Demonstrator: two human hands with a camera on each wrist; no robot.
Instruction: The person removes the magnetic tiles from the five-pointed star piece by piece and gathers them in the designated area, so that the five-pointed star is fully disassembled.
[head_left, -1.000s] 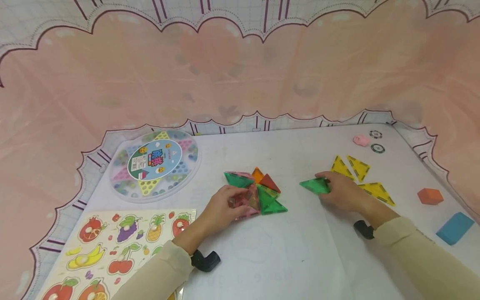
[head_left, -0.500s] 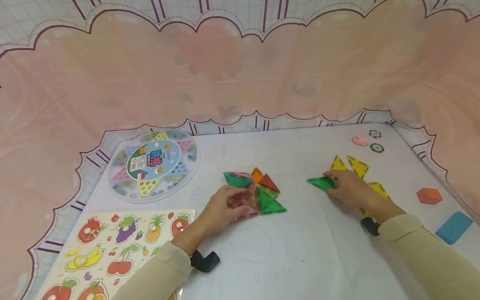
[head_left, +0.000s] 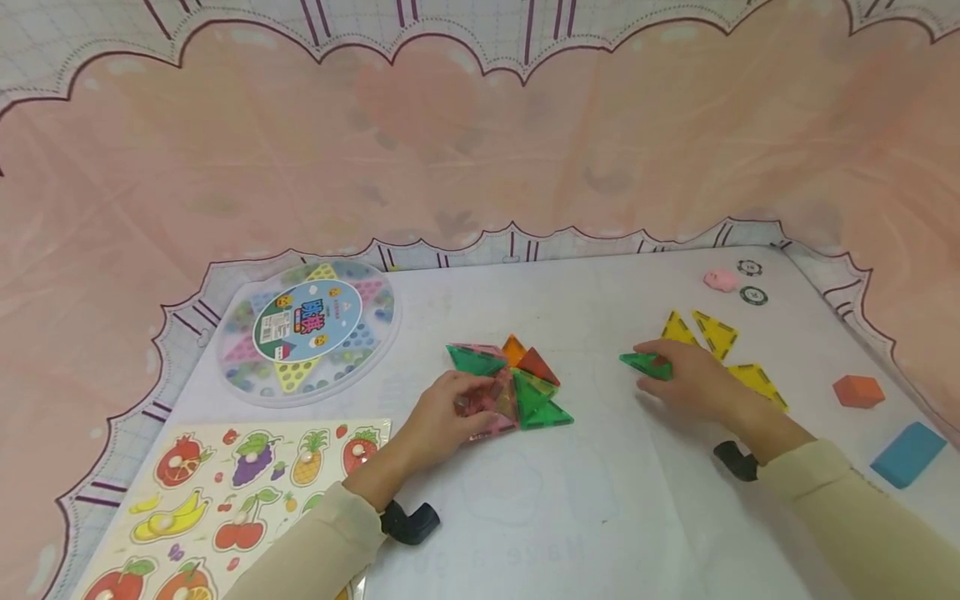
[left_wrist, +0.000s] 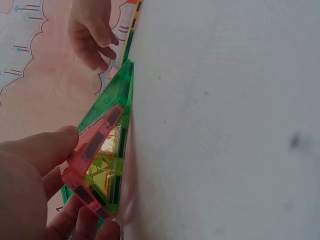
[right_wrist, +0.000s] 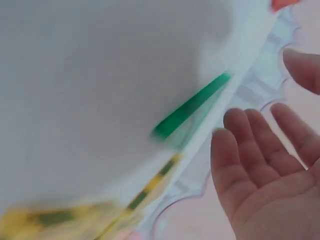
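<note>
My left hand [head_left: 442, 417] holds a pink translucent triangular magnetic tile [left_wrist: 92, 145] between thumb and fingers, at the near left of a tile cluster. In the left wrist view, a green tile [left_wrist: 107, 97] and a yellow-green tile stand against it. The cluster also has an orange tile [head_left: 513, 347] and a red-orange tile [head_left: 538, 366]. Over to the right, my right hand [head_left: 697, 377] is beside a lone green triangular tile [head_left: 643, 363]. The right wrist view shows this hand [right_wrist: 270, 170] with fingers spread and apart from the green tile [right_wrist: 192, 107], which is blurred.
Several yellow triangular tiles [head_left: 716, 333] lie behind and under the right hand. Farther right are an orange block [head_left: 858, 392], a blue block [head_left: 907, 455], a pink figure [head_left: 720, 280] and two chips [head_left: 753, 296]. A round game box [head_left: 309, 329] and fruit puzzle board [head_left: 202, 483] occupy the left.
The right hand moved slightly right with the green tile, then its fingers parted from the tile. Left hand and cluster stay put.
</note>
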